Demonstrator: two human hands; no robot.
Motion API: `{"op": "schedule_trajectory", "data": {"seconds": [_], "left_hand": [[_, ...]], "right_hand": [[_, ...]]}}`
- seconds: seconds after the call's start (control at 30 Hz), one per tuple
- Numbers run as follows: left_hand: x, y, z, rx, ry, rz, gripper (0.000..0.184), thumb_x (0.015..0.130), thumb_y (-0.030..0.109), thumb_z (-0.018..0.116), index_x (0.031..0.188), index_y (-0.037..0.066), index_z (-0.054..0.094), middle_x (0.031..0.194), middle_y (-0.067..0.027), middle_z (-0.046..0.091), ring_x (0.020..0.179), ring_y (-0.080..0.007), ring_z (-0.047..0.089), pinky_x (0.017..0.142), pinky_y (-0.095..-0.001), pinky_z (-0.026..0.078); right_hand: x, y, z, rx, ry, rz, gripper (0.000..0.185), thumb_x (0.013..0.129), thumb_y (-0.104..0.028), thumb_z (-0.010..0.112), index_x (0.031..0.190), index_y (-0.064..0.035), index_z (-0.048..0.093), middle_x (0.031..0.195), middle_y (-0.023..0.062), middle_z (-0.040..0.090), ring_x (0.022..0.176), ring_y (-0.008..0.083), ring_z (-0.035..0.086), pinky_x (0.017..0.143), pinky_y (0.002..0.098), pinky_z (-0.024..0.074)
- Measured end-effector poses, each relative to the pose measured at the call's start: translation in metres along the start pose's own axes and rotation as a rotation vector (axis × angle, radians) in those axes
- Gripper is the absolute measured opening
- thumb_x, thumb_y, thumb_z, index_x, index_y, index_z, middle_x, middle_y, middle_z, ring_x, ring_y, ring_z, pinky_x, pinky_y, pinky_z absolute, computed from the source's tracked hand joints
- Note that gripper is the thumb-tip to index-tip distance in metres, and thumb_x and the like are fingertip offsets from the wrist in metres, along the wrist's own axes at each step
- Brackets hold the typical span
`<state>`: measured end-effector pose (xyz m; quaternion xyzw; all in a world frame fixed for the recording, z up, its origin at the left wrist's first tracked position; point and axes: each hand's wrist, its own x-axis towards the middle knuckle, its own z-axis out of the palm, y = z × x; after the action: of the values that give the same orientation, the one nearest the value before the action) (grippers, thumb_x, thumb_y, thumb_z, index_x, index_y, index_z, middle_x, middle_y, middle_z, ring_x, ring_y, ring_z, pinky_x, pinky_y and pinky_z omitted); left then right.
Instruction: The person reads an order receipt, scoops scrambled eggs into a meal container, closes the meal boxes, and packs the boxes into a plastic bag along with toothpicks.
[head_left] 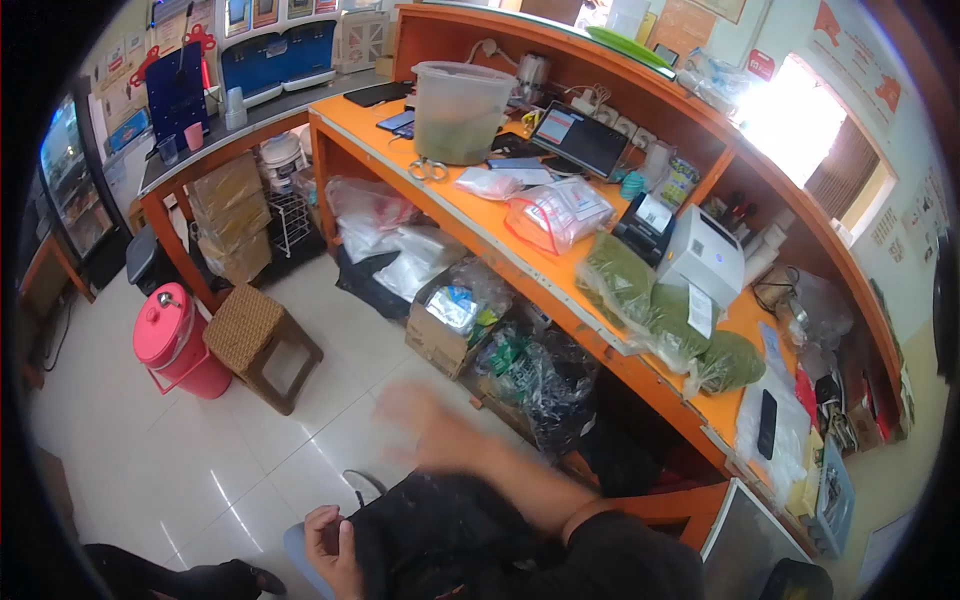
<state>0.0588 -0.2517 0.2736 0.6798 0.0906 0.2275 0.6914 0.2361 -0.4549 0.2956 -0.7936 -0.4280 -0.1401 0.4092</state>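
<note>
Cardboard box (432, 342), open at the top with silvery packets (455, 308) inside, stood on the floor under the orange counter (480, 235). It appeared to be the article nearest the right hand (420, 425); whether the 2 were touching could not be settled, though I judged them apart.

Right hand: blurred, forearm across the lap, fingers seemingly extended; grip could not be told. Left hand (335, 550): low, fingers curled, thumb raised, beside the black cloth (445, 530) over the lap. Whether it held anything small, I could not tell.

Step in hand (judged): no handling that I could confirm; the hands seemed poised over the lap. Any move to the box would, I judged, call for a forward, downward reach and an opened hand.

Edges: the counter's front edge ran diagonally above the box, so a rising hand would need to come outward first. Scissors (430, 171) lay close to that edge; green-filled bags (645, 305) lay along it. A bundle of dark plastic (545, 375) crowded the box's right side.

Room: tiled floor (335, 385) lay between the woven stool (255, 325) and the box, the better approach.
</note>
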Motion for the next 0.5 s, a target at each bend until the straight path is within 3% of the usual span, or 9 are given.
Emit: {"op": "schedule_trajectory", "data": {"seconds": [0.03,0.1,0.13,0.17,0.23,0.37,0.43,0.5], "left_hand": [[-0.002,-0.003,-0.003,-0.035,-0.006,-0.039,0.016,0.087,0.001,0.061,0.102,0.002,0.059,0.108,-0.009,0.056,0.088,-0.0133,0.053,0.079,-0.026,0.043],[-0.006,-0.001,-0.005,-0.007,-0.027,-0.032,0.016,0.087,0.002,0.061,0.103,0.002,0.059,0.108,-0.0091,0.056,0.089,-0.0134,0.053,0.08,-0.0259,0.043],[-0.006,0.001,-0.005,0.004,-0.036,-0.022,0.016,0.087,0.002,0.061,0.103,0.002,0.059,0.108,-0.0091,0.056,0.089,-0.0135,0.053,0.081,-0.0259,0.043],[-0.007,-0.001,-0.007,-0.025,-0.051,-0.014,0.016,0.087,0.002,0.061,0.103,0.002,0.06,0.108,-0.0093,0.056,0.09,-0.0135,0.053,0.082,-0.0261,0.043],[-0.008,-0.001,-0.011,0.0,-0.057,-0.014,0.017,0.087,0.002,0.062,0.103,0.002,0.061,0.109,-0.0093,0.056,0.09,-0.0136,0.054,0.083,-0.0261,0.044],[-0.007,-0.004,-0.01,0.019,-0.038,-0.056,0.017,0.086,0.002,0.063,0.103,0.001,0.061,0.109,-0.0089,0.056,0.09,-0.0129,0.053,0.082,-0.0259,0.044],[-0.005,-0.012,-0.008,-0.023,-0.041,-0.109,0.017,0.086,0.003,0.063,0.103,0.002,0.061,0.11,-0.0086,0.056,0.09,-0.0121,0.052,0.082,-0.0259,0.044],[-0.005,-0.012,-0.004,-0.047,-0.054,-0.145,0.018,0.086,0.002,0.064,0.103,0.002,0.061,0.11,-0.0089,0.056,0.091,-0.0127,0.052,0.083,-0.0262,0.043]], "right_hand": [[0.013,0.022,-0.032,-0.307,0.029,0.137,0.052,0.072,-0.028,0.077,0.116,-0.006,0.06,0.122,0.0187,0.054,0.118,0.037,0.048,0.102,0.0478,0.0381],[0.052,0.021,-0.096,-0.719,0.106,0.533,0.048,0.083,-0.033,0.063,0.118,-0.0006,0.058,0.134,0.0262,0.047,0.124,0.0375,0.044,0.1,0.0588,0.0351],[0.04,0.099,-0.103,-1.271,0.001,0.504,0.045,0.09,-0.028,0.052,0.123,0.002,0.054,0.141,0.0263,0.041,0.13,0.0391,0.038,0.1,0.0626,0.0334],[0.042,0.133,-0.115,-1.218,0.073,0.731,0.045,0.092,-0.02,0.048,0.132,0.0015,0.048,0.143,0.0252,0.039,0.134,0.0396,0.033,0.103,0.0615,0.0316],[0.041,0.155,-0.141,-1.374,0.046,0.779,0.051,0.092,-0.02,0.048,0.137,0.0027,0.042,0.141,0.0252,0.041,0.133,0.0391,0.035,0.104,0.0604,0.0313],[0.018,0.195,-0.147,-1.284,-0.007,0.739,0.057,0.088,-0.022,0.053,0.138,0.0018,0.041,0.141,0.0239,0.042,0.13,0.0371,0.04,0.104,0.0582,0.0329],[0.003,0.208,-0.144,-1.369,0.026,0.64,0.061,0.086,-0.023,0.057,0.139,0.0012,0.04,0.142,0.0228,0.041,0.129,0.0363,0.042,0.105,0.0571,0.0327],[0.005,0.212,-0.138,-1.412,0.092,0.684,0.065,0.083,-0.024,0.06,0.139,0.0006,0.04,0.142,0.0218,0.042,0.13,0.035,0.042,0.105,0.0565,0.0318]]}}
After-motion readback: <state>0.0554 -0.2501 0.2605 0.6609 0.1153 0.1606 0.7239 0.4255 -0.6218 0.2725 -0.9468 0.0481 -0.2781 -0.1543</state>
